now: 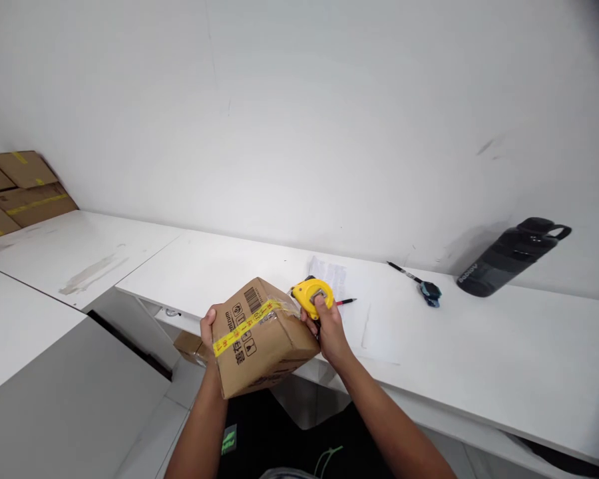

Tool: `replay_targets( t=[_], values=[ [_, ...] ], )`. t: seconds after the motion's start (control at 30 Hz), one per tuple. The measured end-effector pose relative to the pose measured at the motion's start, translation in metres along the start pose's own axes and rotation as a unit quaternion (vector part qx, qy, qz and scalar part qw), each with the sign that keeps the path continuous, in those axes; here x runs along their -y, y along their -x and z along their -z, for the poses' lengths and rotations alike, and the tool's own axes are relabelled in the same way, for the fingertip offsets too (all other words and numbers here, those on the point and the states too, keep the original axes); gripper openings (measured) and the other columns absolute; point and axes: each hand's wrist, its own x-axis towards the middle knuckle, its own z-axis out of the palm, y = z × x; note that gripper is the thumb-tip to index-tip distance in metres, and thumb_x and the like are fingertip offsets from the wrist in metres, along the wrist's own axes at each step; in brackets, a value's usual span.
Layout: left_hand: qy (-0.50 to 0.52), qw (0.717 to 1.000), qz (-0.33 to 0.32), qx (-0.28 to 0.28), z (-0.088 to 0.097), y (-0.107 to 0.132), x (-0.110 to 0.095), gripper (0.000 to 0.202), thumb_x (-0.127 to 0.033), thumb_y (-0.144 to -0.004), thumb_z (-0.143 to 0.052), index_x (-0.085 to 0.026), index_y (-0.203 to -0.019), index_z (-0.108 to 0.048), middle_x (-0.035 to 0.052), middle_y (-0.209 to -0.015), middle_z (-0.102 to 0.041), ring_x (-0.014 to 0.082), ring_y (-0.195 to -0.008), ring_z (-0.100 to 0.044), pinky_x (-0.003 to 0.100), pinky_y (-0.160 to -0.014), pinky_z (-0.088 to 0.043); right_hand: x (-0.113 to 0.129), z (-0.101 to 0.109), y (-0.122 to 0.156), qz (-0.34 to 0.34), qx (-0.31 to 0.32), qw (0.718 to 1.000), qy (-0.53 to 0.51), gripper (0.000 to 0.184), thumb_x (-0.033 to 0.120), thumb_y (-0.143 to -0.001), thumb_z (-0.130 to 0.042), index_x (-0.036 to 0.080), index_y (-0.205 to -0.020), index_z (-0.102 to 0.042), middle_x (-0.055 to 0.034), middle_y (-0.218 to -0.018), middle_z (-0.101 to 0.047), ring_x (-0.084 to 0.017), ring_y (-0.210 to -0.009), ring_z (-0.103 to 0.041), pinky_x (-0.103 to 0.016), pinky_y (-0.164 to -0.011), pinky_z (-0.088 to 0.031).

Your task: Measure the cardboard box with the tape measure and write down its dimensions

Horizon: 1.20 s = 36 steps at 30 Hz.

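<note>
A small cardboard box (262, 339) with a barcode and a strip of yellow printed tape is held in the air in front of the white table's edge. My left hand (207, 327) grips its left side, thumb on the top. My right hand (329, 329) is closed on a yellow tape dispenser (311, 295), which presses against the box's right top edge where the yellow tape ends.
The white table (479, 346) carries a sheet of paper (329, 271), a red pen (346, 302), a black pen with a small dark object (429, 291), and a black bottle (512, 256) lying against the wall. Stacked cardboard boxes (17, 193) sit at the far left.
</note>
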Motion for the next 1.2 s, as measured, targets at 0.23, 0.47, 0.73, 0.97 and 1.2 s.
replay_targets(
  t=[0.23,0.47,0.73,0.97,1.2],
  values=[
    [-0.101,0.992,-0.058,0.046,0.000,-0.058,0.010,0.046,-0.067,-0.075,-0.051,-0.021,-0.071,-0.055,0.0024,-0.072,-0.065,0.0187,-0.069,-0.062,0.033,-0.069,-0.051,0.025,-0.024,-0.008,0.018,0.051,0.998,0.036,0.043,0.062,-0.085,-0.053,0.025,-0.101,-0.039,0.0060,-0.069,-0.056,-0.007,-0.044,-0.039,-0.022,-0.044,-0.029],
    [-0.426,0.899,-0.099,0.016,0.037,-0.121,-0.039,0.089,-0.052,-0.051,-0.083,-0.018,-0.129,-0.053,0.0133,-0.112,-0.067,0.0282,-0.106,-0.060,0.040,-0.091,-0.045,0.024,-0.074,-0.012,-0.037,0.078,0.990,0.110,0.044,0.062,-0.085,-0.051,0.025,-0.107,-0.041,0.0040,-0.070,-0.059,-0.012,-0.050,-0.050,-0.025,-0.047,-0.038],
    [-0.260,0.963,-0.025,0.069,0.058,-0.031,-0.075,0.062,-0.063,-0.076,-0.063,-0.021,-0.121,-0.064,0.0147,-0.130,-0.063,0.0308,-0.119,-0.058,0.041,-0.097,-0.047,0.022,-0.126,-0.021,0.000,0.156,0.954,0.256,0.051,0.055,-0.086,-0.055,0.024,-0.123,-0.041,-0.0042,-0.103,-0.066,-0.020,-0.091,-0.063,-0.034,-0.080,-0.050],
    [-0.246,0.969,-0.020,-0.023,0.035,-0.017,-0.049,0.085,-0.043,-0.073,-0.076,-0.024,-0.145,-0.034,0.0142,-0.124,-0.065,0.0226,-0.099,-0.067,0.036,-0.086,-0.053,0.024,-0.137,-0.051,0.013,0.279,0.905,0.322,0.046,0.055,-0.087,-0.052,0.023,-0.119,-0.044,-0.0021,-0.094,-0.065,-0.019,-0.080,-0.061,-0.030,-0.067,-0.046],
    [-0.267,0.962,-0.050,-0.028,0.024,-0.027,-0.042,0.062,-0.040,-0.077,-0.071,-0.021,-0.132,-0.051,0.0107,-0.117,-0.068,0.0218,-0.099,-0.067,0.035,-0.086,-0.052,0.025,-0.147,-0.054,0.078,0.278,0.821,0.493,0.039,0.052,-0.092,-0.045,0.021,-0.115,-0.040,-0.0078,-0.089,-0.068,-0.024,-0.075,-0.062,-0.028,-0.061,-0.040]
  ],
)
